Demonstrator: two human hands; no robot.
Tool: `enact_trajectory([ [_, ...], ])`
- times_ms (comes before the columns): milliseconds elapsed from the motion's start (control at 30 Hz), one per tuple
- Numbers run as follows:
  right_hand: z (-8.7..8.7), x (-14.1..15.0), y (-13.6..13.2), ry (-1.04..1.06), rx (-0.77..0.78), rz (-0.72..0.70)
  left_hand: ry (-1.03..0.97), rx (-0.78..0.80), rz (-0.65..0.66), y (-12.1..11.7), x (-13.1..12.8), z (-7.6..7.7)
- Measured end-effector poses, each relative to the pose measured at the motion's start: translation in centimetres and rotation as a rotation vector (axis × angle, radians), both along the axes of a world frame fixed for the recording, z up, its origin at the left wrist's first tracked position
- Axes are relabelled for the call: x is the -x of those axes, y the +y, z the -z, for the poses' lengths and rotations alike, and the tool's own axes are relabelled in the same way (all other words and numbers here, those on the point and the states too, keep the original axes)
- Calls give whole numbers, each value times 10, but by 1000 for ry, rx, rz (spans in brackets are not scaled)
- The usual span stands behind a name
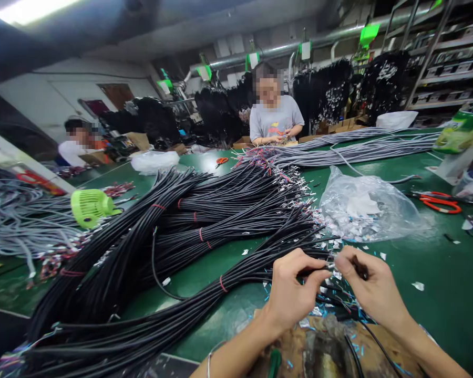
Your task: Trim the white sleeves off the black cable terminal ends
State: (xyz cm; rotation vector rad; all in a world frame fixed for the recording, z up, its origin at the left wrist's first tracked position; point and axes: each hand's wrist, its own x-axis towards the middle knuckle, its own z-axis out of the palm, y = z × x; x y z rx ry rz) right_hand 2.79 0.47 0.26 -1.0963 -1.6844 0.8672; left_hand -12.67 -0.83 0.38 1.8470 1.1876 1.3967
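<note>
My left hand (pixel 294 286) is closed, thumb and forefinger pinching the thin pale end of a cable (pixel 329 265). Right beside it, my right hand (pixel 374 286) is closed too, its fingertips at the same cable end. Something dark brown (pixel 360 269) shows inside its curled fingers; its kind is unclear. Under and left of my hands lies a bundle of black cables (pixel 173 314), tied with a red band (pixel 223 283), its stripped ends toward my hands. White and blue scraps (pixel 317 311) are scattered below my fingers.
More black cable bundles (pixel 236 210) cover the green table (pixel 429 315). A clear plastic bag (pixel 372 202) holds scraps. Orange-handled scissors (pixel 440 202) lie right, a green fan (pixel 92 208) left. Grey cables (pixel 362 144) stretch across the back. Two people (pixel 276 115) sit beyond.
</note>
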Motion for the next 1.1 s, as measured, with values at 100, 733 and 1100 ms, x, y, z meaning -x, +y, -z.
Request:
enact_trajectory([
  [100, -6, 0, -5, -84, -124, 23, 2, -3, -52, 2, 1, -2],
  [733, 0, -2, -3, -249, -394, 103, -49, 162, 46, -1, 10, -4],
  [1100, -2, 0, -5, -216, -366, 32, 64, 36, 22, -3, 9, -10],
])
